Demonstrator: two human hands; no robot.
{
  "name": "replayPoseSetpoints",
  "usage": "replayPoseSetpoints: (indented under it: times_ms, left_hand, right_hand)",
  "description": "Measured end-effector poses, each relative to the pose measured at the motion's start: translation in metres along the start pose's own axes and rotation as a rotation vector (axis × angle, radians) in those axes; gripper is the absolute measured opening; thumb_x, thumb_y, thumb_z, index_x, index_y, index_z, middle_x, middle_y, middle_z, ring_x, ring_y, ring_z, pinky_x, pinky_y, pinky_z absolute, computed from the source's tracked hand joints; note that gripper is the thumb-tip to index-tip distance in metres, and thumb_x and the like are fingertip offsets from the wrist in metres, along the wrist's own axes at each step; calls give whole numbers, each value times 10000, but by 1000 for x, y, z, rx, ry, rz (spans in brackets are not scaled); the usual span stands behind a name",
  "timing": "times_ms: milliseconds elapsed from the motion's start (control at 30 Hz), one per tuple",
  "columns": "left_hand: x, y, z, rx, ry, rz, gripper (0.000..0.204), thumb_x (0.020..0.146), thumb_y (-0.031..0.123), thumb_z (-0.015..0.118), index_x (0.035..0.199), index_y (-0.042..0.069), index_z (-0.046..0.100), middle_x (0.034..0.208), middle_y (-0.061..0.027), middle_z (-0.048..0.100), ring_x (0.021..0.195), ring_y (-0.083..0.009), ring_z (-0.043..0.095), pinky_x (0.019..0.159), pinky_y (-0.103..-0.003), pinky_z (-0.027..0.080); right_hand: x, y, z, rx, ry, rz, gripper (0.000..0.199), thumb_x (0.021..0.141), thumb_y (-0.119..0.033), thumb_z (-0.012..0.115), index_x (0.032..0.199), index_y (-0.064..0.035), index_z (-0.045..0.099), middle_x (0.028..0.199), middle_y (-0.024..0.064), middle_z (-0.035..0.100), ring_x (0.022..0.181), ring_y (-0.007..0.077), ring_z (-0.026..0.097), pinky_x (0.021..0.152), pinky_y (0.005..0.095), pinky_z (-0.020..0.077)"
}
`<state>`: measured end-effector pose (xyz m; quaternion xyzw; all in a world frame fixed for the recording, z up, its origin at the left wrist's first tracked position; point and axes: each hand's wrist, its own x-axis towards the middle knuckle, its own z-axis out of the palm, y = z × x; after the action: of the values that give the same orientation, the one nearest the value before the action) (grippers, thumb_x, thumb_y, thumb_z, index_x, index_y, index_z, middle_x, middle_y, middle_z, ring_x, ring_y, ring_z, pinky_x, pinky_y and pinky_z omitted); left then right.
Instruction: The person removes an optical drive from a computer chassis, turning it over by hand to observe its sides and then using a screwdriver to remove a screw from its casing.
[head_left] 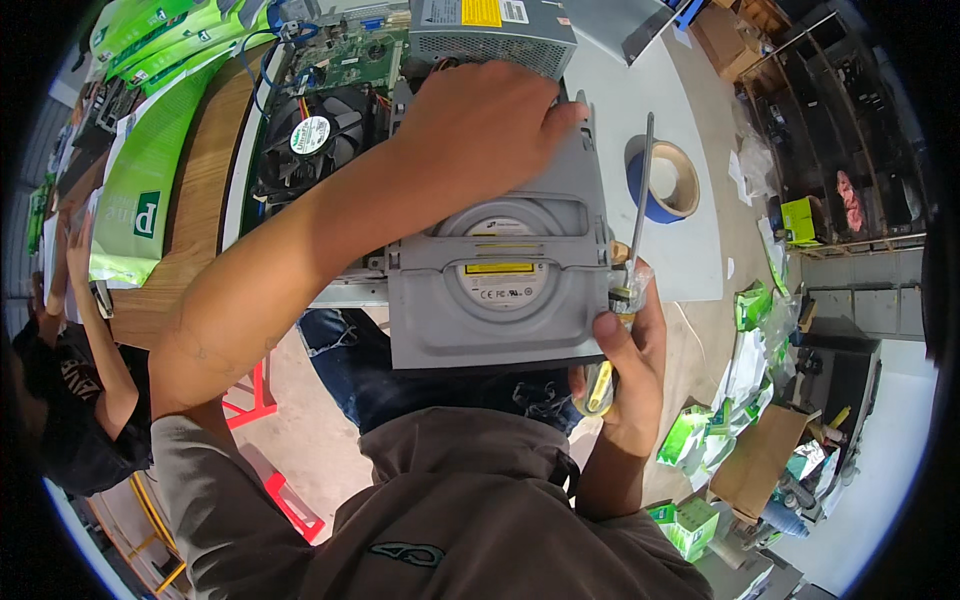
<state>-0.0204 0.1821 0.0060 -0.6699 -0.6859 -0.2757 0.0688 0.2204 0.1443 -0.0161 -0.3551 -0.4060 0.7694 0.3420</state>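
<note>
A grey metal optical disc drive (490, 300) is held flat in front of my chest, its label side up. My left hand (480, 125) lies over the drive's far end and grips it from above. My right hand (625, 360) pinches the drive's near right corner and also clasps a screwdriver (638, 190) with a clear yellow handle, its long shaft pointing away from me. Behind the drive lies an open desktop computer case (340, 90) with a black cooling fan (315, 135), a green motherboard and a grey power supply (490, 30).
A roll of blue tape (662, 180) lies on the white tabletop (690, 260) to the right. Green and white bags (140, 190) cover the wooden table at left. Another person (70, 380) sits at far left. Green boxes and cardboard litter the floor at right.
</note>
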Motion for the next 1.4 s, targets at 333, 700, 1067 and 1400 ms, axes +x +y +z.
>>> replayPoseSetpoints:
  times_ms: [333, 700, 1067, 1400]
  left_hand:
    - [4, -15, 2, 81, 72, 66, 486, 973, 429, 559, 731, 37, 715, 663, -204, 671, 648, -395, 686, 628, -488, 566]
    - [12, -11, 0, -99, -215, -61, 496, 961, 437, 600, 767, -6, 710, 691, -206, 653, 693, -408, 653, 662, -486, 521]
    - [-27, -58, -34, -10, -60, -5, 436, 962, 400, 584, 759, 38, 715, 743, -204, 685, 754, -381, 701, 724, -473, 564]
    - [-43, -73, -16, -296, 135, 67, 413, 964, 358, 573, 791, 8, 708, 854, -192, 722, 886, -372, 710, 750, -481, 566]
  right_hand:
    - [6, 1, 1, 2, 24, -12, 690, 788, -25, 780, 1401, -54, 464, 907, 14, 585, 618, 65, 561, 417, 206, 501]
    - [8, 15, -19, -167, 23, -128, 618, 822, -198, 813, 1349, -4, 554, 1051, 11, 632, 921, 95, 572, 846, 241, 447]
    - [32, 58, -51, -506, 387, -540, 574, 913, -60, 700, 1421, 42, 452, 1291, 147, 597, 1152, 232, 590, 1030, 378, 455]
    - [39, 47, -57, -554, 244, -728, 514, 943, -155, 707, 1396, -59, 485, 1242, 140, 634, 1056, 211, 653, 926, 343, 553]
